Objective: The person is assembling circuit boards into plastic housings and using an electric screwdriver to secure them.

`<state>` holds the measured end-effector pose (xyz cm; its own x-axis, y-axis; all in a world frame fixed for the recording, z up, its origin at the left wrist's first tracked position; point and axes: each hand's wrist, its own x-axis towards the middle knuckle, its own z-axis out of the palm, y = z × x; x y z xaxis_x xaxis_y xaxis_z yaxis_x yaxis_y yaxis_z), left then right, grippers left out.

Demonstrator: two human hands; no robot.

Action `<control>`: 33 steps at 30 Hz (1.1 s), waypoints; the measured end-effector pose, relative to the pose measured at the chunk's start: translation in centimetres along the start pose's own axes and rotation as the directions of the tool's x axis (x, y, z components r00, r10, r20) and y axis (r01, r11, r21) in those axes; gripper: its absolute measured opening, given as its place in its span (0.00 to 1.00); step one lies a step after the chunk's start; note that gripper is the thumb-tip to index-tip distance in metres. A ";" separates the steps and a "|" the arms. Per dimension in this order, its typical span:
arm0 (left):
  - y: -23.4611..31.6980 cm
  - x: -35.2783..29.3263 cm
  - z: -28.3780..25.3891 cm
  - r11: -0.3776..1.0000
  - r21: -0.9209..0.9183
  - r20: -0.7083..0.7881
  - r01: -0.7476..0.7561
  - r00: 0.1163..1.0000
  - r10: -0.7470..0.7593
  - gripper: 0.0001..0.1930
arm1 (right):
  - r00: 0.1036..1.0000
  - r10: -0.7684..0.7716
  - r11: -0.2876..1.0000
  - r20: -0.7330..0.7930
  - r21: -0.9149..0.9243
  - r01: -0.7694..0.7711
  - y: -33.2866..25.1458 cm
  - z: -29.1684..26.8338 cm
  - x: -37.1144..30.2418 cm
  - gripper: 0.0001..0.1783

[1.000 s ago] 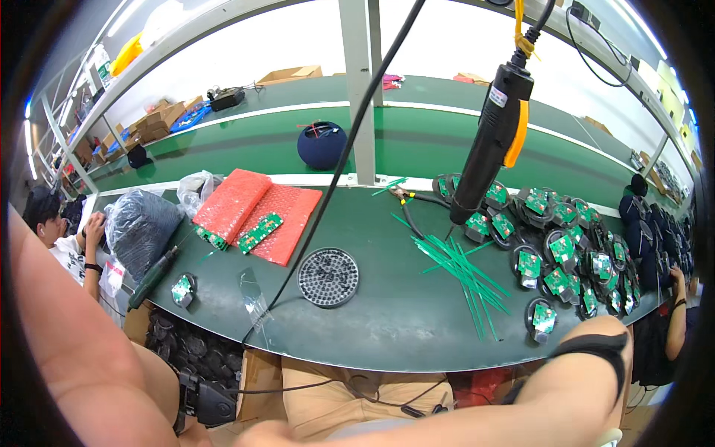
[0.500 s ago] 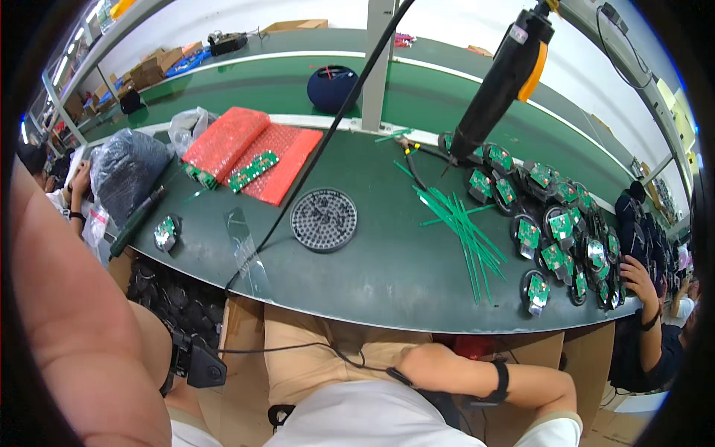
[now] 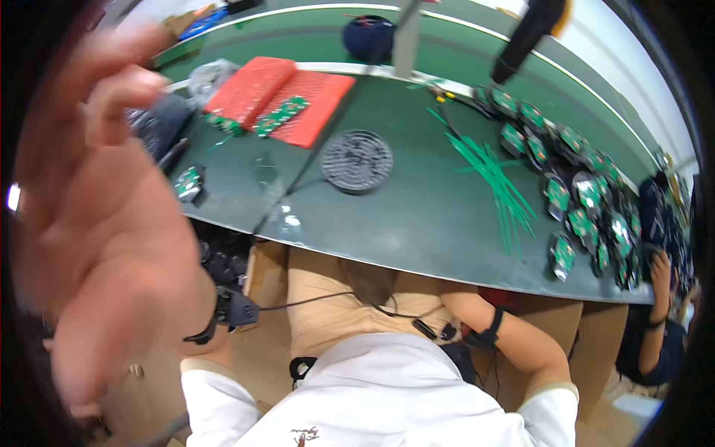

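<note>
My left hand (image 3: pixel 130 253) is raised close to the view at the left, blurred, palm showing and fingers apart and partly bent. Nothing shows in it. A black strap with a small box (image 3: pixel 237 309) sits at its wrist, with a cable running across my lap. My right hand (image 3: pixel 456 299) is low at the table's front edge, above my lap; its fingers are hidden. Beyond it lie thin green strips (image 3: pixel 491 182) in a loose pile. A round grey-black studded tray (image 3: pixel 357 161) rests mid-table.
Black round housings with green circuit boards (image 3: pixel 585 223) crowd the right side. Red bubble-wrap bags (image 3: pixel 253 93) and a green board strip (image 3: pixel 281 116) lie at left. A hanging electric screwdriver (image 3: pixel 527 41) is at upper right. Another person's hand (image 3: pixel 660 272) is at far right.
The view has tipped down, so the table sits higher. My left hand has swung so its bent fingers show. My right hand has gone further toward the table's underside.
</note>
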<state>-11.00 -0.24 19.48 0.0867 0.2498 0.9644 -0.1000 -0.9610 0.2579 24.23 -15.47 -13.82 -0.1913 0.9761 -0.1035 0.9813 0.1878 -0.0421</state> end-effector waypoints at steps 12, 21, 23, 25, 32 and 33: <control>-8.9 -17.3 -4.5 0.469 0.384 -0.124 0.796 0.547 -0.828 0.08 | 0.998 -0.053 0.998 -0.039 0.041 0.055 3.8 2.2 0.5 0.15; -10.2 -19.7 -5.8 0.539 0.330 -0.124 0.775 0.601 -0.789 0.08 | 0.980 -0.109 0.994 -0.169 -0.026 0.106 7.1 5.5 1.0 0.17; -10.3 -19.2 -6.4 0.444 0.213 -0.118 0.871 0.474 -0.873 0.08 | 0.961 -0.148 0.989 -0.232 -0.052 0.140 6.8 4.9 1.1 0.17; -10.0 -19.1 -7.1 0.483 0.215 -0.142 0.849 0.516 -0.845 0.08 | 0.984 -0.074 0.997 -0.161 0.004 0.075 5.5 3.2 1.3 0.18; -6.8 -21.4 -17.7 0.190 0.559 -0.477 0.807 0.500 -0.723 0.06 | 0.876 0.064 0.911 0.477 0.331 -0.247 -1.8 -5.7 -1.2 0.19; -6.4 -22.2 -20.8 0.111 0.627 -0.487 0.771 0.499 -0.717 0.06 | 0.870 0.051 0.912 0.491 0.332 -0.241 -2.7 -5.8 -1.1 0.19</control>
<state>-32.87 2.82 -2.36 -0.3675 0.8716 0.3244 0.6770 0.0116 0.7359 21.95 -16.37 -7.78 -0.1269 0.8048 -0.5798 0.9338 -0.1003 -0.3436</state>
